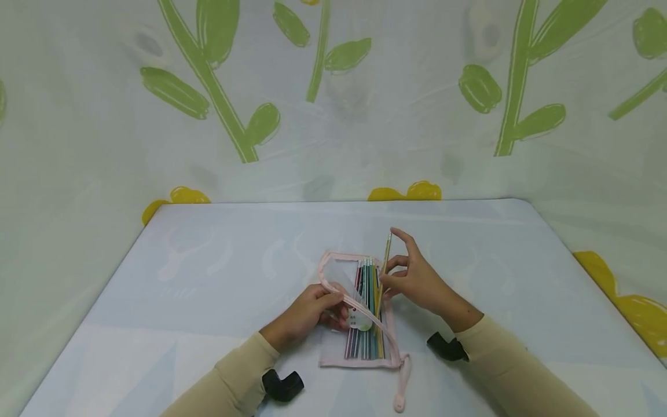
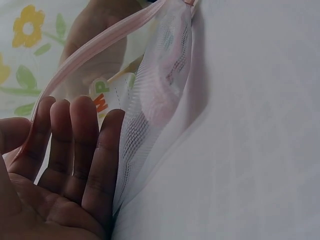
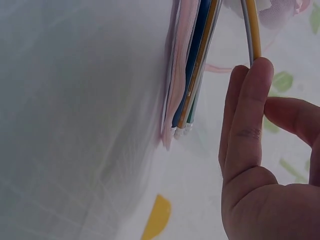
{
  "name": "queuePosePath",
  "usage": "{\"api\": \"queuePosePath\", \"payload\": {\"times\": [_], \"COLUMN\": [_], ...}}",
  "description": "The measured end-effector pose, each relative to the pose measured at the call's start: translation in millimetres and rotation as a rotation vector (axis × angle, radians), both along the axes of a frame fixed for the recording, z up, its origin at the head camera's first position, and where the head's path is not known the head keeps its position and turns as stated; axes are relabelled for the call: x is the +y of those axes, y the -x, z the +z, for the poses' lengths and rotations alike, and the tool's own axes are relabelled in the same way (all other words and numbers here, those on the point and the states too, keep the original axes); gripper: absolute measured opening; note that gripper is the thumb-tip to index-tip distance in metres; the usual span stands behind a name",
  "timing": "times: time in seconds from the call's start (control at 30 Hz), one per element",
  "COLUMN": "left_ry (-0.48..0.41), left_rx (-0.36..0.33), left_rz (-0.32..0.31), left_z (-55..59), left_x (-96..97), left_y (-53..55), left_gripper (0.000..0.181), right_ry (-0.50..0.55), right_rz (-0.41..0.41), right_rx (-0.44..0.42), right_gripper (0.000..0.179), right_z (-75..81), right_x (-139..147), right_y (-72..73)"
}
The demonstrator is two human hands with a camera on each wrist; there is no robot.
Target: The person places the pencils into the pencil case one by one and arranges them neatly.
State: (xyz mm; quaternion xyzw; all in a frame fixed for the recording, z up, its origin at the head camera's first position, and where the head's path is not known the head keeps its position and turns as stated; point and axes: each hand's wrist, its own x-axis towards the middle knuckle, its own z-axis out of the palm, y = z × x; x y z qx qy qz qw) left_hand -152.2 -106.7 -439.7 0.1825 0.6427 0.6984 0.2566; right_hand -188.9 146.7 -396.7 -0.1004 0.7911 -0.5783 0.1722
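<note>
A mesh pouch (image 1: pixel 333 364) with pink zipper edging lies flat on the table, holding several pencils (image 1: pixel 366 346) of different colours. My left hand (image 1: pixel 315 310) pinches the pink zipper edge (image 2: pixel 85 55) between thumb and fingers and lifts it, so the pouch's mouth gapes. A yellow pencil (image 1: pixel 387 250), tilted and nearly upright, is gripped by my right hand (image 1: pixel 422 281) at the pouch's right side. Its index finger reaches to the pencil's top end. The pencil's lower part is over or inside the pouch; I cannot tell which. White erasers (image 3: pixel 179 132) top the pouch's pencils.
A white label (image 1: pixel 359 319) with coloured letters is on the pouch, partly behind the zipper edge. The pink pull strap (image 1: pixel 401 388) trails toward the near side. The pale table (image 1: pixel 208 278) meets a leaf-patterned backdrop (image 1: pixel 391 127) at its far edge.
</note>
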Motion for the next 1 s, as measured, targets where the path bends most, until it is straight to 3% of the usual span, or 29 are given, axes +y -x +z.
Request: {"api": "queuePosePath", "payload": {"times": [0.3,0.63,0.87,1.0], "left_ry": [-0.024,-0.008,-0.005,-0.003], "left_rx": [-0.007,-0.003,-0.008,-0.017], "left_rz": [0.003,-0.003,-0.003,-0.007], "left_z": [2.0,2.6,3.5,2.4], "left_x": [2.6,-0.2,-0.7,-0.2], "left_y": [-0.6,-1.3,-1.9,-0.9], "left_gripper": [0.038,0.039,0.038,0.038], "right_ry": [-0.030,-0.021,-0.127,-0.136], "right_rz": [0.019,0.099,0.120,0.128], "right_rx": [-0.029,-0.062,-0.029,-0.028], "right_gripper": [0.099,0.095,0.090,0.091], "right_z": [1.0,-2.1,-8.4,-12.1], "right_x": [-2,-2,-1,-2], "right_y": [-1.6,-3.5,-2.6,-2.1]}}
